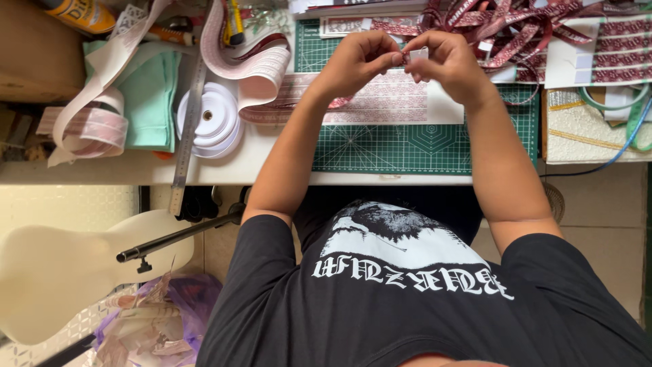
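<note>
left hand (356,58), right hand (445,58), fingertips pinched together

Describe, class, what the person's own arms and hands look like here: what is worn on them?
Both arms are bare from the short black T-shirt sleeves down. The left hand and right hand wear no gloves; no rings, watch or bracelets are visible. The shirt carries a white printed picture with lettering.

yellow glue bottle (83,15), top-left corner
</note>
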